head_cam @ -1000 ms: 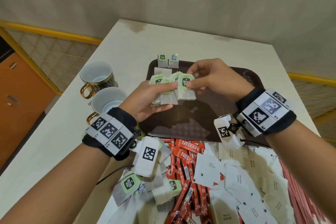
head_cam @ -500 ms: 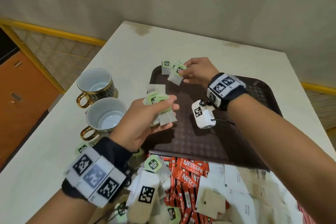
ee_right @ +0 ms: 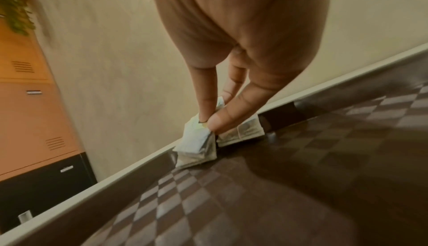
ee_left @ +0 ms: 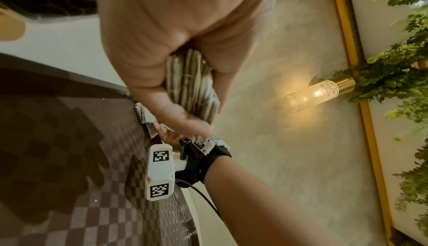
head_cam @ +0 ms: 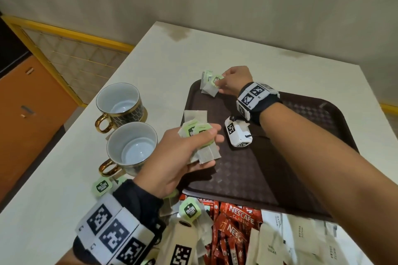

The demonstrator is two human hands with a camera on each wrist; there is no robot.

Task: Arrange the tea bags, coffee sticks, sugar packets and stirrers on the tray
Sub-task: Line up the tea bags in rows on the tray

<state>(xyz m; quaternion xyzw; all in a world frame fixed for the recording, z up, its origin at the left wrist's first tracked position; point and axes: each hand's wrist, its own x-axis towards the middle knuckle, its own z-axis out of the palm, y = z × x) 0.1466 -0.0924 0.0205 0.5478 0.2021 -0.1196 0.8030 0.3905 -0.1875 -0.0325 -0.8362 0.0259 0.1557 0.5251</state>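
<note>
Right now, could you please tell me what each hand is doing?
Left hand: holding a bunch of tea bags.
Right hand: fingers pinching one tea bag at the tray corner.

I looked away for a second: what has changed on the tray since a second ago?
The right hand took one tea bag out of the bundle and carried it to the tray's far left corner, where it now pinches it beside the tea bags already standing there. The left hand still grips the rest of the bundle over the tray's left edge. Cups and the pile of sachets stayed put.
</note>
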